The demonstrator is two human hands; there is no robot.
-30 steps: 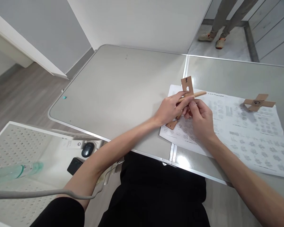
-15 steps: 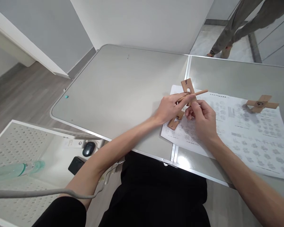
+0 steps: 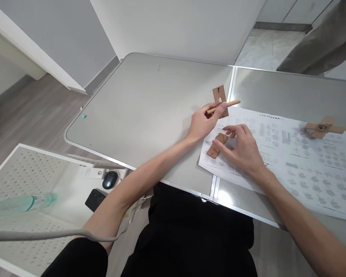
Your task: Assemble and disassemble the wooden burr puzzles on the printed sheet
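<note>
My left hand (image 3: 204, 122) pinches a flat wooden puzzle piece marked 3 (image 3: 218, 91), which has a slot in it. A second, narrow wooden piece (image 3: 234, 102) crosses it edge-on and appears to pass through it. My right hand (image 3: 245, 150) is open, thumb and fingers spread around another wooden piece marked 1 (image 3: 212, 152), which lies on the printed sheet (image 3: 276, 154). The thumb tip is over or against that piece; I cannot tell whether it touches. On the sheet's far right sits an assembled wooden cross marked with a dark sign (image 3: 324, 127).
A metal-edged seam (image 3: 233, 82) divides the grey table (image 3: 150, 111). At lower left, a white shelf holds a black mouse (image 3: 110, 179), a phone (image 3: 94, 200) and a green-tinted bottle (image 3: 23, 204). A grey cable (image 3: 60, 233) crosses by my left arm. Another person's leg (image 3: 314, 50) stands beyond the table.
My right hand has left the joined pieces and moved down to the piece marked 1. My left hand has lifted the joined pieces slightly up and left. The other person's legs have moved right.
</note>
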